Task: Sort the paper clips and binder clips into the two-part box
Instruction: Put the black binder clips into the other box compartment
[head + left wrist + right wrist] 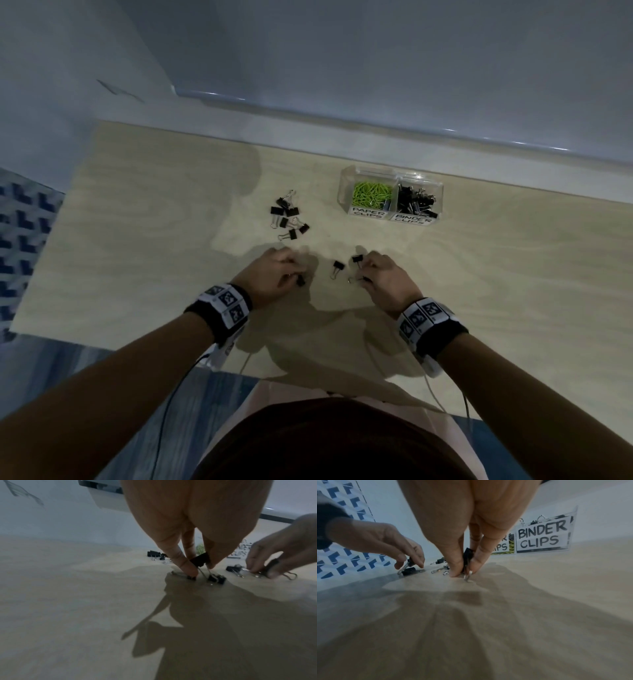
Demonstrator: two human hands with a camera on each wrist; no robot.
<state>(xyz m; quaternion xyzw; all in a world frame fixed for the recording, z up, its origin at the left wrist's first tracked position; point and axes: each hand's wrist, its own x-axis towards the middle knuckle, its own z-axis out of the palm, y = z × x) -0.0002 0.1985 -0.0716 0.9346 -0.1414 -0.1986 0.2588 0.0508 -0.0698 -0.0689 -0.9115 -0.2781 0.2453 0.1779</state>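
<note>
A clear two-part box (391, 178) stands at the back right of the table; its left part holds green paper clips (371, 194), its right part black binder clips (415, 200). My left hand (274, 274) pinches a black binder clip (200, 560) just above the table, with another binder clip (216, 579) lying under it. My right hand (380, 274) pinches a black binder clip (467, 555) that touches the table. One loose binder clip (338, 266) lies between the hands. A cluster of several binder clips (288, 217) lies left of the box.
The light wooden table (496, 274) ends at a wall ledge (411, 137) behind the box. A blue patterned floor (20, 233) shows past the left edge. Cables hang from both wrist bands near the front edge.
</note>
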